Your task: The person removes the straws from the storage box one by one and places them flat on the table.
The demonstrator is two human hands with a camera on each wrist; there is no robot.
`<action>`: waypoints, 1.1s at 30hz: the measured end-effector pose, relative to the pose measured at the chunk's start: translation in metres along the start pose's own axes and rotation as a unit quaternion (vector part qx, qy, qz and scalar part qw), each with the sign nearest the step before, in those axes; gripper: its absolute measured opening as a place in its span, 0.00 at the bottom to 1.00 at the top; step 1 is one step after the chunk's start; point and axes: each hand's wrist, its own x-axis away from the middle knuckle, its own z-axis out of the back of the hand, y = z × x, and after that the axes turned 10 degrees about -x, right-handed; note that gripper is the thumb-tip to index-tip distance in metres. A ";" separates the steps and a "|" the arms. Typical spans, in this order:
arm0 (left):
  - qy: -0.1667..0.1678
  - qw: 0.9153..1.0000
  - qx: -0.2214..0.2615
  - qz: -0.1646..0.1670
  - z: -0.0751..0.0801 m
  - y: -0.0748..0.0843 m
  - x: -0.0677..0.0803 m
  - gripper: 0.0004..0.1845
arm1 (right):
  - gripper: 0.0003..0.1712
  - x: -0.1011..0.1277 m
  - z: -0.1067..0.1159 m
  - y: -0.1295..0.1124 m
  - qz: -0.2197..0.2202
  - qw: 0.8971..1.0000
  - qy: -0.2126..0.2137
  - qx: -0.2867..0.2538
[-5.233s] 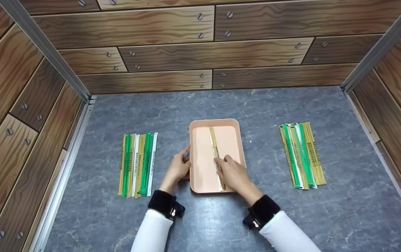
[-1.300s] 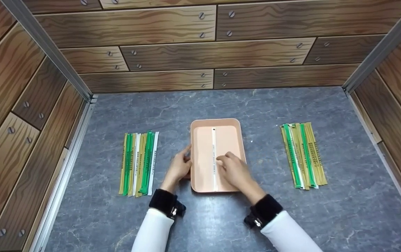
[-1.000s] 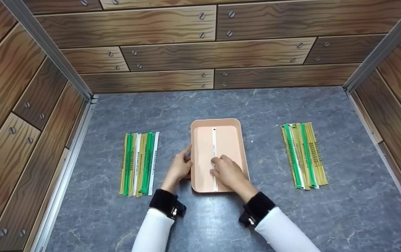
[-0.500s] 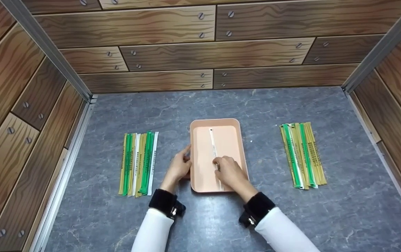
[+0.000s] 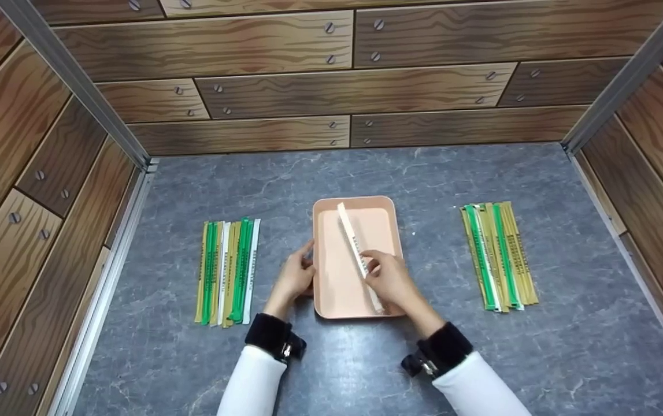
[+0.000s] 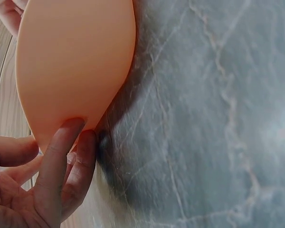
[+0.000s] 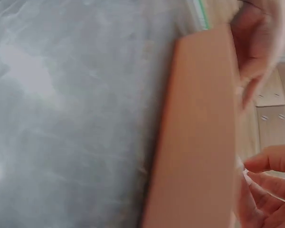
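Observation:
A peach tray (image 5: 331, 292) lies in the middle of the table. At its left side my left hand (image 5: 295, 274) grips the wall; in the left wrist view, thumb and fingers (image 6: 57, 166) pinch the tray's end. Over the tray, my right hand (image 5: 390, 280) pinches a long white wrapped straw (image 5: 349, 231) with dark lettering. The straw leans, its far end to the left and its near end close to the tray's lower right. The right wrist view is blurred; fingertips (image 7: 263, 159) hold something white beyond the tray wall.
A row of green, gold and white wrapped straws (image 5: 228, 271) lies to the left of the tray. Another such bundle (image 5: 499, 257) lies to the right. Wood-patterned walls (image 5: 285, 133) enclose the grey marbled table (image 5: 354, 364) at the back and sides.
Earlier a gold strip showed in the tray, then a white straw alone. My right hand has taken hold of the white straw, raised and tilted it. My left hand has stayed at the tray.

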 end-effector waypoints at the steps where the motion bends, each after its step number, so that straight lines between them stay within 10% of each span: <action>1: -0.004 1.000 0.007 0.003 0.000 0.000 0.000 0.37 | 0.29 0.002 0.005 -0.002 -0.003 1.000 0.008 -0.015; 13: -0.009 1.000 0.004 0.017 0.003 0.002 0.002 0.37 | 0.21 0.019 0.068 0.008 -0.038 0.988 0.135 0.069; 22: -0.008 1.000 0.022 0.018 0.001 0.002 0.002 0.37 | 0.21 0.039 0.115 0.042 -0.129 0.956 0.177 0.195; 33: -0.012 0.999 0.026 0.020 0.002 0.001 0.002 0.37 | 0.24 0.047 0.150 0.071 -0.274 0.919 0.182 0.219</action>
